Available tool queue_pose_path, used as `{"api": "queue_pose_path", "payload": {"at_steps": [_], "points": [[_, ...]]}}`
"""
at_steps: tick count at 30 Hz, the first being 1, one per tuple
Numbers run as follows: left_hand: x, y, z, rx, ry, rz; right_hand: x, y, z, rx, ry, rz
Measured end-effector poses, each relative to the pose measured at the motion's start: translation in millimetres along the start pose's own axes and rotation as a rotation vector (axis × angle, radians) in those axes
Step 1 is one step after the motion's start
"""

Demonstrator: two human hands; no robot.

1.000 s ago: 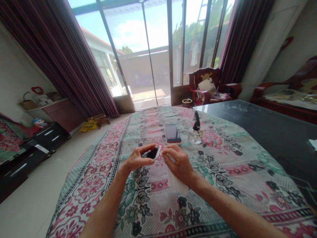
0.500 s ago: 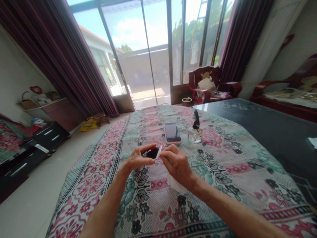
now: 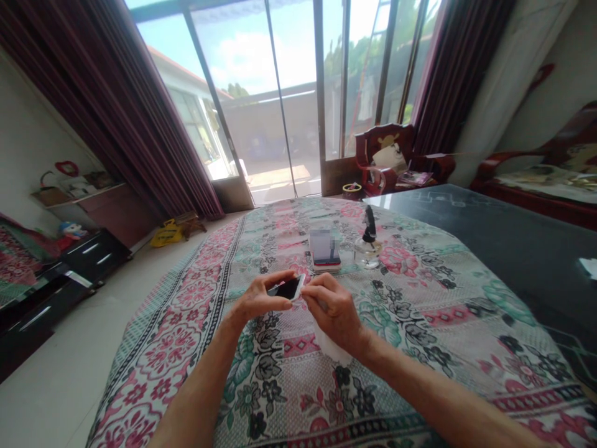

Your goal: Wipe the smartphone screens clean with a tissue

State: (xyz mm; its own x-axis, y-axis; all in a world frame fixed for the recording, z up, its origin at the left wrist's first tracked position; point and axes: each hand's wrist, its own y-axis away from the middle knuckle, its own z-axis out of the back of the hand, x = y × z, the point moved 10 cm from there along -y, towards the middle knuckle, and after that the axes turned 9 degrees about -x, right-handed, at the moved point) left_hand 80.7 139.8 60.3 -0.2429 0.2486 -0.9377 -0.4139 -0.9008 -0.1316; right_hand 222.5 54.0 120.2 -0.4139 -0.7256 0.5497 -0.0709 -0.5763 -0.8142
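My left hand is closed around a smartphone, thumb along its near side and fingers along the far side. The phone has a dark screen and a white end that points to the right. Against that white end my right hand is pinched, fingertips together. Whatever lies between those fingertips is too small or hidden to make out. Under the right hand shows a white, tissue-like piece, partly covered by it. Just beyond the hands another phone-like device lies on the patterned cloth.
Right of the second device stands a clear glass dish with a black upright object in or behind it. A dark glossy table adjoins on the right. Beyond are a wooden armchair, glass doors, and a yellow bag on the floor.
Both hands and the held phone stay almost in place. The right fingertips have shifted very slightly at the phone's white end.
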Motion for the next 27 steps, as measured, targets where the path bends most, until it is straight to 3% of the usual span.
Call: {"api": "queue_pose_path", "payload": {"at_steps": [18, 27], "points": [[-3.2, 0.9, -1.4, -0.001, 0.015, -0.018, -11.0, -1.8, 3.9, -0.064, 0.015, -0.050], [-2.2, 0.8, 0.3, -0.013, 0.044, -0.008, 1.7, 0.5, -0.2, -0.040, -0.031, -0.004]]}}
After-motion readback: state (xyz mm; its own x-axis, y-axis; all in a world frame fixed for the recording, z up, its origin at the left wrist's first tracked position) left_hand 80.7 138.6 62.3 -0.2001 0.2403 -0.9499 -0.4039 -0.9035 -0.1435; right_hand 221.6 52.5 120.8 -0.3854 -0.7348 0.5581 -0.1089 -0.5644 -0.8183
